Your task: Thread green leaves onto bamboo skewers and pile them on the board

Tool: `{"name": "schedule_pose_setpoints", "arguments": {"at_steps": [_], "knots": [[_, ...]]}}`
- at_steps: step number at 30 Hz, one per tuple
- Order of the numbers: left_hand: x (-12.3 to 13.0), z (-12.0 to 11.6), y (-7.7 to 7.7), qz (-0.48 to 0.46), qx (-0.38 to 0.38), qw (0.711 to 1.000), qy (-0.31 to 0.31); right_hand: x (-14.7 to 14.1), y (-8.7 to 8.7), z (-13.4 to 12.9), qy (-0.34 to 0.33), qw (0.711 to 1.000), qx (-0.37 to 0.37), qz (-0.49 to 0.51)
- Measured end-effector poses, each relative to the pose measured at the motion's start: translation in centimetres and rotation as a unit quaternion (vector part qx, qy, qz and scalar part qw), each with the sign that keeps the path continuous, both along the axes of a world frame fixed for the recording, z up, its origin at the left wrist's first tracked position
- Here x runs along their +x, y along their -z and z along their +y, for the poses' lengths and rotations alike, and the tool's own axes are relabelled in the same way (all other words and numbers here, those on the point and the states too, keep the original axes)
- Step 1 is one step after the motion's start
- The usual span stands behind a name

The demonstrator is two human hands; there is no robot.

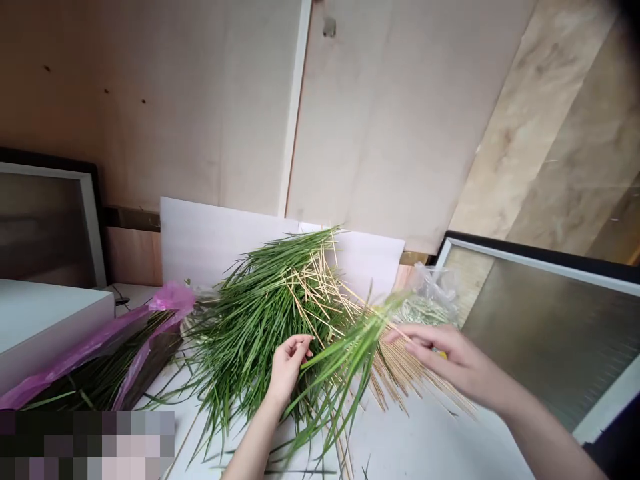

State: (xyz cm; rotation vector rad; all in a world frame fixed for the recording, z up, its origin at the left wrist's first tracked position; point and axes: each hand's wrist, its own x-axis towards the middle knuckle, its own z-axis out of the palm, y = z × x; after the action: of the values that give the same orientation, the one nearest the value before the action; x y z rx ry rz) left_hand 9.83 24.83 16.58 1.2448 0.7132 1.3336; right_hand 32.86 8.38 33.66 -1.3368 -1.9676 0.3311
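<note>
My right hand [445, 363] is closed on a thin bamboo skewer, with a loose fan of long green chives [345, 360] at its far end. The chives hang down to the left, slightly blurred. A small yellow bit shows between the fingers of this hand. My left hand [290, 363] has its fingertips pinched together beside the hanging leaves; what they hold, if anything, is hidden. Behind both hands lies a big heap of chives [260, 307], with pale skewers [320, 280] sticking out of its top. More bare skewers [395, 373] are spread beneath my right hand.
On the left, a pink plastic bag [173, 298] holds more green leaves, beside a white box [55, 320]. A clear plastic bag [440, 290] stands behind my right hand. Framed panels lean at both sides. White boards [215, 233] stand against the wall behind the white table [425, 440].
</note>
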Motion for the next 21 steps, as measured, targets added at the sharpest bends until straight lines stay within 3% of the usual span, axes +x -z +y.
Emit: {"name": "schedule_pose_setpoints", "arguments": {"at_steps": [3,5,8,10,12,14,17,21], "knots": [[-0.2,0.3,0.5,-0.018,-0.02,0.999,-0.017,-4.0,-6.8,3.7,-0.058,0.997,0.036,-0.033],[-0.3,0.4,0.9,-0.03,-0.036,0.998,-0.033,-6.6,-10.3,7.0,-0.078,0.995,0.069,-0.007],[0.0,0.6,1.7,-0.074,-0.066,0.994,-0.052,-9.7,-13.9,12.9,-0.055,0.994,0.079,0.043],[0.3,1.0,2.2,-0.084,-0.062,0.993,-0.046,-11.2,-15.2,17.2,-0.023,0.994,0.095,0.056],[0.7,1.7,2.6,-0.081,-0.058,0.994,-0.037,-12.2,-15.6,21.2,0.026,0.992,0.11,0.065],[0.9,2.4,3.0,-0.074,-0.066,0.995,-0.024,-12.7,-14.9,24.6,0.081,0.988,0.114,0.064],[1.2,3.5,3.6,-0.075,-0.067,0.995,-0.025,-12.6,-12.1,28.1,0.148,0.983,0.1,0.043],[1.5,4.2,4.3,-0.075,-0.051,0.996,-0.02,-11.7,-7.3,30.1,0.195,0.978,0.068,0.011]]}}
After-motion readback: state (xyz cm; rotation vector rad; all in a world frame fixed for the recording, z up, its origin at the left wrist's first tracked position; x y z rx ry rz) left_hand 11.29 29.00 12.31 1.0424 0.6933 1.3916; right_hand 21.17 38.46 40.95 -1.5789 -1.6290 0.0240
